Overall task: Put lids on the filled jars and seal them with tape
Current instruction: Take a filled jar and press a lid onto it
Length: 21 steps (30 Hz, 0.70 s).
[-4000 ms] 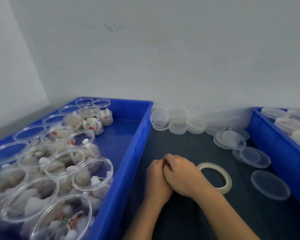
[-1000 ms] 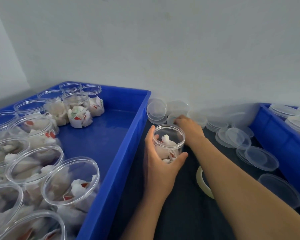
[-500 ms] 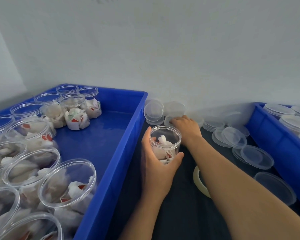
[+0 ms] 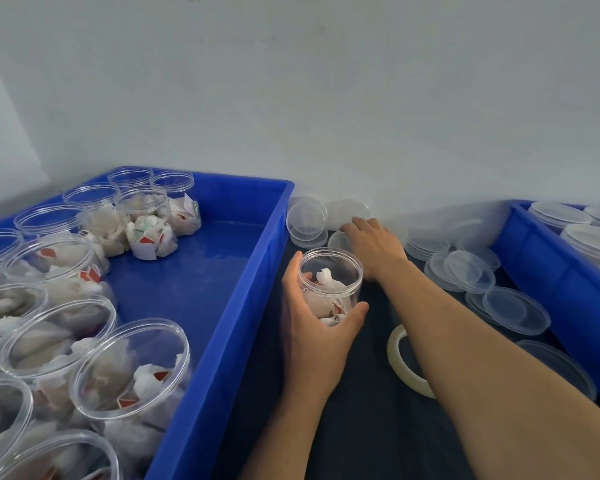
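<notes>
The room: a plain pale wall [image 4: 326,98] closes the far edge of a dark worktop [image 4: 361,427]. The left blue crate [image 4: 222,306] is the landmark. Open filled jars [image 4: 129,368] stand inside it; one clear plastic jar [image 4: 329,285] of wrapped packets stands on the worktop just right of it. The jar is probably light, thin-walled and smooth, so grip the side wall. The left hand [image 4: 312,327] curls its fingers and thumb round that wall. The right hand [image 4: 374,247], further right, rests on a clear lid [image 4: 338,241]; whether its fingers pinch it cannot be told. A tape roll [image 4: 397,358] lies further right.
</notes>
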Tool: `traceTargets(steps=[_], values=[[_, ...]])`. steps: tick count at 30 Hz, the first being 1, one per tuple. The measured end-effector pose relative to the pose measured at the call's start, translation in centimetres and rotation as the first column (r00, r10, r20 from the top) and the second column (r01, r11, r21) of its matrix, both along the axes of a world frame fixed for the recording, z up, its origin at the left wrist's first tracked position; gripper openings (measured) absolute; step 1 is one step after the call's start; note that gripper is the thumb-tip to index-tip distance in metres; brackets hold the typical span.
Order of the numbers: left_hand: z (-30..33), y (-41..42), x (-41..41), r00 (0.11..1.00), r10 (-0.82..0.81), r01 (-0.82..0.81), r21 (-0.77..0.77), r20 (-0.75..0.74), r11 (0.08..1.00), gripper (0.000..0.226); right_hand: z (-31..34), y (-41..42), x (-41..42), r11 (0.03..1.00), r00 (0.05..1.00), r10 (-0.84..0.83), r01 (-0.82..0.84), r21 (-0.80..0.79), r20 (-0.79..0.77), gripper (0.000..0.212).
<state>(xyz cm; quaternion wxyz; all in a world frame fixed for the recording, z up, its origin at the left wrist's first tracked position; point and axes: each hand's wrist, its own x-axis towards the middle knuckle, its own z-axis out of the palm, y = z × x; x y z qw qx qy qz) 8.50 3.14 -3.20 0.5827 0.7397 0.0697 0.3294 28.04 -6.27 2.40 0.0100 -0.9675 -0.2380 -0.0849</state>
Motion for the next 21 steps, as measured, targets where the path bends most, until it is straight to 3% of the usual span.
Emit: traceTargets(steps=[2,4,8,12,14,15,18,21], values=[[0.0,0.0,-0.1,1.000,0.001,-0.001,0.002,0.001,1.000,0.110,-0.3,0.2,0.4,0.991,1.000,-0.010,0.011,-0.133,0.007,0.062],[0.1,0.0,-0.1,1.000,-0.004,0.004,0.005,0.002,1.000,0.109,-0.6,0.4,0.9,0.987,0.999,-0.048,0.050,-0.151,0.019,0.069],[0.2,0.0,-0.3,1.000,-0.016,0.016,-0.004,-0.002,1.000,0.110,-0.4,0.3,1.4,0.996,0.996,-0.076,0.078,0.045,-0.034,0.091],[0.3,0.1,-0.2,1.000,-0.019,0.019,0.003,-0.025,1.000,0.112,0.9,-0.2,0.6,0.962,0.997,-0.069,0.055,0.268,0.042,0.089],[0.4,0.1,-0.3,0.999,-0.016,0.016,-0.002,-0.040,1.000,0.113,2.3,-0.6,-0.7,0.860,0.995,-0.090,0.063,0.506,0.030,0.084],[0.4,0.1,-0.3,0.999,-0.009,0.009,-0.002,-0.044,1.000,0.113,3.1,-0.8,-1.6,0.762,0.997,-0.071,0.066,0.644,-0.018,0.082],[0.6,0.1,-0.4,0.998,0.050,-0.049,0.041,-0.031,0.998,0.114,5.2,-2.2,-6.1,0.470,0.976,0.176,0.033,0.882,-0.131,0.082],[0.9,0.3,-0.5,0.988,0.151,-0.150,0.224,0.013,0.963,0.116,5.8,-3.9,-11.0,0.469,0.924,0.360,-0.060,0.881,-0.129,0.071]])
